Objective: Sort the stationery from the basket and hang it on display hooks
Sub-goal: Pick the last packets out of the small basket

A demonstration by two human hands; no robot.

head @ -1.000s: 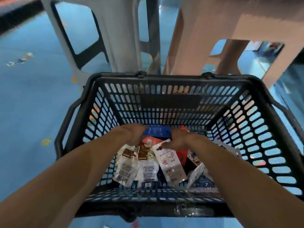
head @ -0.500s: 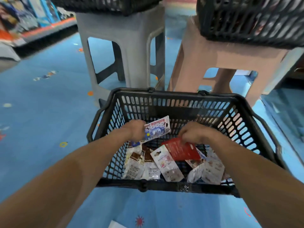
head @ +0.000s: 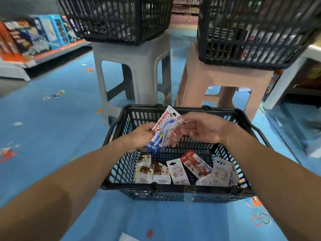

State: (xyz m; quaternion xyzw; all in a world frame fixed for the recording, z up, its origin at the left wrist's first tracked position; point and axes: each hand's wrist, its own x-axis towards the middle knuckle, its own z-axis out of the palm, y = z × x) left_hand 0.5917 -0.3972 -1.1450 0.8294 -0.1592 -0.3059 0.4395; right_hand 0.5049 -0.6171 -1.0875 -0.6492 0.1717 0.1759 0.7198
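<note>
Clutching blue-and-white carded packet (head: pixel 167 121) in left grip (head: pixel 140 136) above black mesh basket (head: pixel 173 188), tilted toward right grip (head: pixel 203 129) pinching blurred clear packet (head: pixel 171 137).

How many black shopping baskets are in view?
3: the near basket on the floor, a second basket on the grey stool, a third basket on the brown stool. More may sit out of frame.

- Grey stool (head: pixel 135 56) on the blue floor (head: pixel 52 127), with a black mesh basket (head: pixel 118 18) on top.
- Brown stool (head: pixel 217 75) just beside it on the right, carrying a second black mesh basket (head: pixel 251 32).
- Low shelf (head: pixel 57 53) far left, lined with blurred coloured boxes (head: pixel 34 35).
- White paper corner (head: pixel 127 238) at the bottom edge.
</note>
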